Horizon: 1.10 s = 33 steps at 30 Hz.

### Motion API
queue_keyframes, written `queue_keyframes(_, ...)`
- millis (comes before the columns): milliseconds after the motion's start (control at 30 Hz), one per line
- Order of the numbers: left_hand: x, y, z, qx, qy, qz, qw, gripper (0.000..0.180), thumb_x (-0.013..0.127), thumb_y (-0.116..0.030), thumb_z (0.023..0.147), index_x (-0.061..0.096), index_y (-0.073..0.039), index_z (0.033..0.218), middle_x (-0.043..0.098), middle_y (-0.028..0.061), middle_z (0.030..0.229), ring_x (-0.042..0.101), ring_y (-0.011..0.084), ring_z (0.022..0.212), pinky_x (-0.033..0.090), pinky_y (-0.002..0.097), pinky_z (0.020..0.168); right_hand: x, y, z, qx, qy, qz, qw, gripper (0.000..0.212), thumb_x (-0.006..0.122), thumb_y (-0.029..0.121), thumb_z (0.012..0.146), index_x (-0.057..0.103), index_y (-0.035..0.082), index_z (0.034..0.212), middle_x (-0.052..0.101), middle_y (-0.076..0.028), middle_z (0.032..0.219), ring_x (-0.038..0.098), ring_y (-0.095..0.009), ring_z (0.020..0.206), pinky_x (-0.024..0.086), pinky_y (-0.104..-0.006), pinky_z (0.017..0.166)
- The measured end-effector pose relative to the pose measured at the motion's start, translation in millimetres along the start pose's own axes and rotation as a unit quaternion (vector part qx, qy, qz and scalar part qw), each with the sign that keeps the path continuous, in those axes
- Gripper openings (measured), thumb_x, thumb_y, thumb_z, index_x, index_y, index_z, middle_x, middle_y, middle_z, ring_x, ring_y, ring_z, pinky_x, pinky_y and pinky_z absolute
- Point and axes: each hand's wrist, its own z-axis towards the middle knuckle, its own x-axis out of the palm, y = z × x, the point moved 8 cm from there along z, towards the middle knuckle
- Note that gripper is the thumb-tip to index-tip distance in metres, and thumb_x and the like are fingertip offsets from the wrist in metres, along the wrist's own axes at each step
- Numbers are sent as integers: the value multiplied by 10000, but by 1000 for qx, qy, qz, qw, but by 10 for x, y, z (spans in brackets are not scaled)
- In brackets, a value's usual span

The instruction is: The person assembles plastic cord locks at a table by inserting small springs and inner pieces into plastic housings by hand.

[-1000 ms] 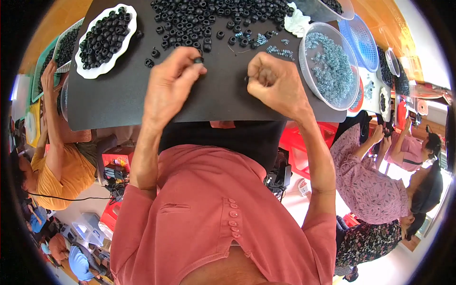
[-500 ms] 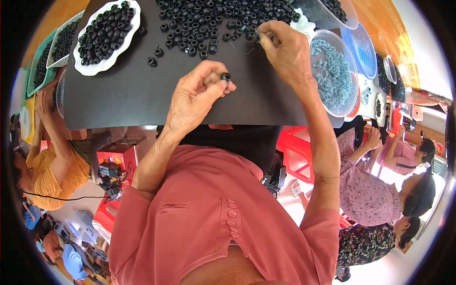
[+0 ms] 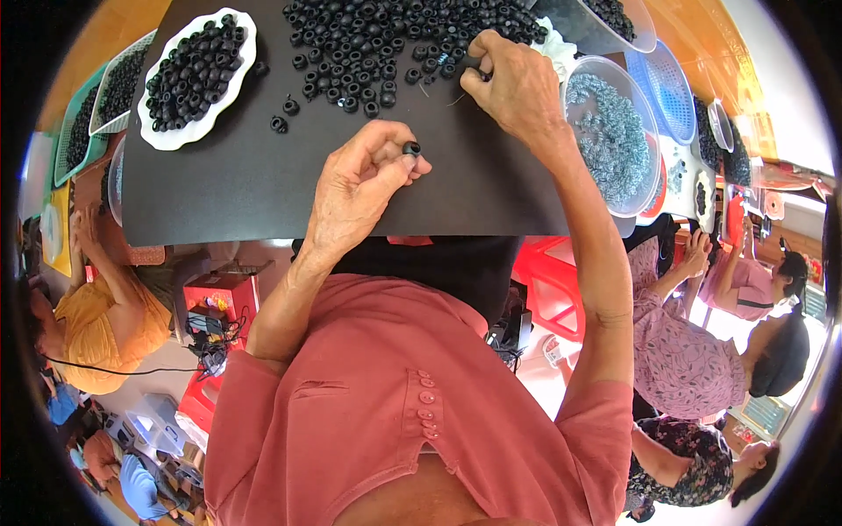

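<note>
Black ring [image 3: 410,148] pinched in your left hand [image 3: 360,188] fingertips, above the black mat [image 3: 237,188]; your right hand [image 3: 517,88] fingers pressed together into the ring pile [image 3: 386,39]; white dish [image 3: 197,79] at left, clear bowl [image 3: 614,140] at right

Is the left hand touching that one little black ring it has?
Touching. The head view shows the left hand pinching the small black ring between thumb and fingertips, above the black mat.
</note>
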Motion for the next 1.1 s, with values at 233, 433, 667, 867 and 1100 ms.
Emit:
queue_keyframes(233,1,-2,3,4,-5,14,1000,162,526,-39,908,564,-2,1061,659,59,851,604,88,798,491,242,739,162,-105,108,16,35,16,999,229,633,234,767,663,70,925,680,-115,886,655,-297,833,463,-474,718)
queue_keyframes(433,6,4,22,16,2,6,1000,176,525,-42,910,558,7,1076,665,84,863,614,102,805,500,250,735,38,-19,117,-58,-13,-51,997,169,662,139,746,652,35,879,664,-131,773,659,-267,707,518,-360,659)
queue_keyframes(667,-48,12,57,11,-11,-53,998,181,527,-39,919,548,42,1079,672,117,864,638,131,808,519,257,729,-41,301,-272,100,-26,510,854,118,642,22,794,666,10,908,694,-59,789,661,-97,762,513,-224,708)
queue_keyframes(867,-40,6,51,3,-37,-46,998,171,534,-36,914,553,53,1060,658,94,828,630,122,772,519,252,713,153,609,-591,115,11,604,789,87,593,-23,860,621,-25,942,657,-53,767,629,-98,700,520,-231,650)
queue_keyframes(1100,-7,0,67,26,-40,-26,999,144,518,-7,895,573,42,1019,604,29,760,588,91,740,511,250,716,243,567,-720,97,-79,627,769,79,608,-53,849,604,-31,924,632,-51,810,599,-93,700,511,-235,648)
